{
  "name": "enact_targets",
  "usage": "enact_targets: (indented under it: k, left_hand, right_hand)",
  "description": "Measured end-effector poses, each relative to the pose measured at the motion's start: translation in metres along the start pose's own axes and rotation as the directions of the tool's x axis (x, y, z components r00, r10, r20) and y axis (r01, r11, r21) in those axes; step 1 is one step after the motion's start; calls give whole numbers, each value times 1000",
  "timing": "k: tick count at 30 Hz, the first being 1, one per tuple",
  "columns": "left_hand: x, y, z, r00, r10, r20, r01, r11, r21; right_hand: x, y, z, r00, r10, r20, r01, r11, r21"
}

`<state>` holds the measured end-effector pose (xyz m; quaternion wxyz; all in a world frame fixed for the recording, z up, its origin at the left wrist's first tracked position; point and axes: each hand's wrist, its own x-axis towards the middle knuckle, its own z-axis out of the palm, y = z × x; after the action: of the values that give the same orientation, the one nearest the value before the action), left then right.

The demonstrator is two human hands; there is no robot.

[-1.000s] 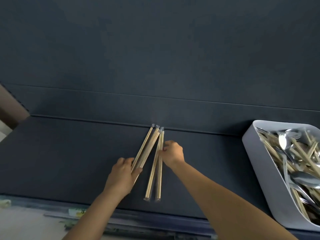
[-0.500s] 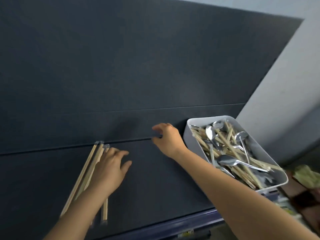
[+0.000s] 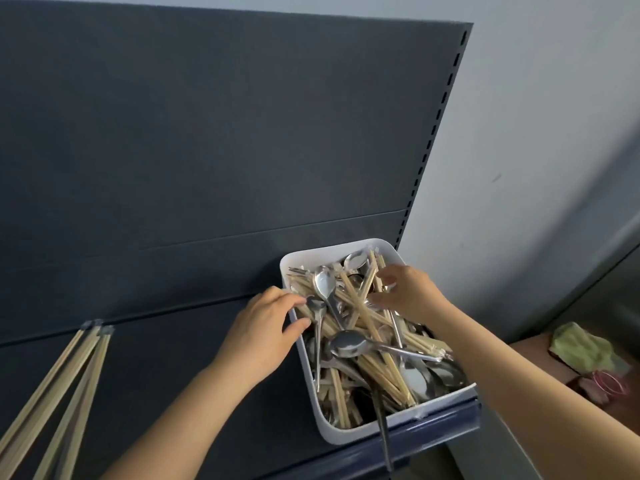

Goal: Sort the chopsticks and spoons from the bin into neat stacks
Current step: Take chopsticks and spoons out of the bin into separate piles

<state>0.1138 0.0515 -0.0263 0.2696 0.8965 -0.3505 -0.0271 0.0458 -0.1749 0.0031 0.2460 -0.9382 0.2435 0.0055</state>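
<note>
Left hand (image 3: 266,327) at the white plastic bin's (image 3: 346,244) rim, right hand (image 3: 405,289) above it, both loose-fingered and empty. The pale bamboo chopsticks (image 3: 377,368) look light and stiff, the shiny steel spoons (image 3: 346,344) slick — probably best pinched mid-shaft.

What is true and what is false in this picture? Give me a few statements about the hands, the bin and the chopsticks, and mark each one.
1. The white bin holds chopsticks and spoons jumbled together. True.
2. Both hands rest on the loose chopsticks on the shelf. False: the left hand is at the bin's left rim, and the right hand reaches over its contents.
3. The spoons are wooden. False: they are shiny metal.
4. The loose chopsticks lie on the shelf to the left of the bin. True.
</note>
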Motion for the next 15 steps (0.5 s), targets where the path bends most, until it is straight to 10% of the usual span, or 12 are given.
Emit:
enact_targets:
  k: [15]
  left_hand:
    - [24,72,56,929,-21,369,-35,989,145]
  right_hand:
    - [32,52,2,976,-217,34,197,932,305]
